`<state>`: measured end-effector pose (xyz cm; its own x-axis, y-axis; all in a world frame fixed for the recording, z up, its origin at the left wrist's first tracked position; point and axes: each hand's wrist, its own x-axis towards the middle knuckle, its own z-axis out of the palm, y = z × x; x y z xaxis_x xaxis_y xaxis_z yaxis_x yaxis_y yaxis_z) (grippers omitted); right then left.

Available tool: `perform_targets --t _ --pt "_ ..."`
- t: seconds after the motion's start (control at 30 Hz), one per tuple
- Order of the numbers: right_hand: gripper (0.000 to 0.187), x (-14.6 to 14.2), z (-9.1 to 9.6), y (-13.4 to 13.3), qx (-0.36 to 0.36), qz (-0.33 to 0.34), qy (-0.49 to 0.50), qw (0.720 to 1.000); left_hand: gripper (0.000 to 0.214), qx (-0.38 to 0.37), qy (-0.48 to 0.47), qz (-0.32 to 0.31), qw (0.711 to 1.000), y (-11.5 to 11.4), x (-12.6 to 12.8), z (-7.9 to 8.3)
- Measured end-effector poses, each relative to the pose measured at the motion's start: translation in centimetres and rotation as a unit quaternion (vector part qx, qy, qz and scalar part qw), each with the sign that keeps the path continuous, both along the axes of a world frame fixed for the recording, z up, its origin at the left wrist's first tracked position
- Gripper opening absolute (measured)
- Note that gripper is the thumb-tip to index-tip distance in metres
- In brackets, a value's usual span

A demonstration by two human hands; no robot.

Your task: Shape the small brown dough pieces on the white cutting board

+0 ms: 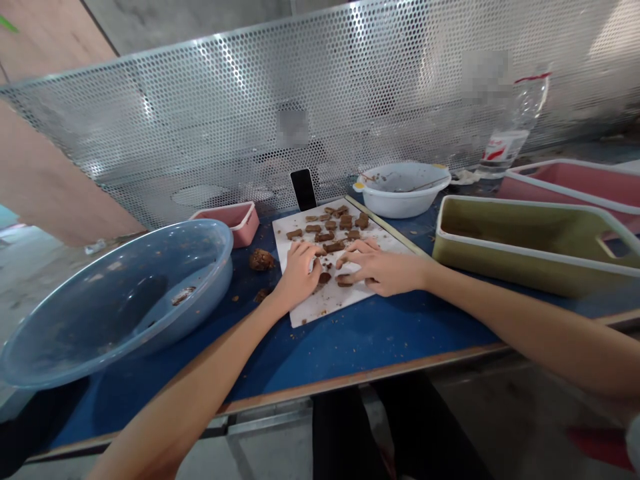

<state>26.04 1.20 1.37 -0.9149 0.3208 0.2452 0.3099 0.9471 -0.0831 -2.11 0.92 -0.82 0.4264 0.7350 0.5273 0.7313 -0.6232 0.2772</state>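
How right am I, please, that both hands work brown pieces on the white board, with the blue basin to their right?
The head view shows the blue basin on the left; left hand and right hand do work brown pieces on the white board.

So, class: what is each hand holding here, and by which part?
Nothing is gripped. The left hand and right hand lie on the board, touching the tops of small brown pieces between them.

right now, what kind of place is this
Likely a small food-making workshop: brown pieces on a white board, a big basin and trays on a blue table, with a perforated metal screen behind.
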Motion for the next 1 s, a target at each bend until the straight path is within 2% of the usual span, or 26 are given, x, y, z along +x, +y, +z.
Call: perform_targets --t 0.07,0.2,0.37,0.5,0.67,0.73,0.83,1.0 --pt "0.06 -0.01 0.08 -0.03 -0.007 0.013 0.002 1.0 0.019 0.0 0.003 -0.002 1.0 0.01 0.0 0.0" --pt "0.062 -0.02 -0.02 0.07 0.01 -0.035 0.015 0.999 0.019 0.001 0.0 -0.004 1.0 -0.02 0.03 0.02" --pt "0.058 0.01 0.04 0.06 -0.011 -0.003 0.003 1.0 0.019 -0.001 0.0 -0.01 1.0 -0.1 0.07 0.09" --pt "0.061 0.05 0.15 0.1 -0.009 -0.04 0.022 0.999 0.02 -0.008 0.003 -0.007 1.0 -0.13 0.08 0.2" --pt "0.057 0.37 0.08 0.44 -0.012 0.021 0.033 0.999 0.02 -0.007 0.009 -0.008 1.0 -0.14 0.03 0.3" --pt "0.06 0.37 -0.05 0.48 -0.001 -0.004 0.049 0.999 0.02 -0.007 0.012 -0.009 1.0 -0.14 0.02 0.29" --pt "0.069 0.36 -0.12 0.52 0.02 -0.041 0.021 0.999 0.021 -0.006 0.012 -0.005 1.0 -0.11 0.06 0.2" --pt "0.053 0.84 0.59 0.7 0.045 -0.005 0.011 0.999 0.02 0.005 0.012 -0.008 1.0 -0.05 0.11 -0.01"
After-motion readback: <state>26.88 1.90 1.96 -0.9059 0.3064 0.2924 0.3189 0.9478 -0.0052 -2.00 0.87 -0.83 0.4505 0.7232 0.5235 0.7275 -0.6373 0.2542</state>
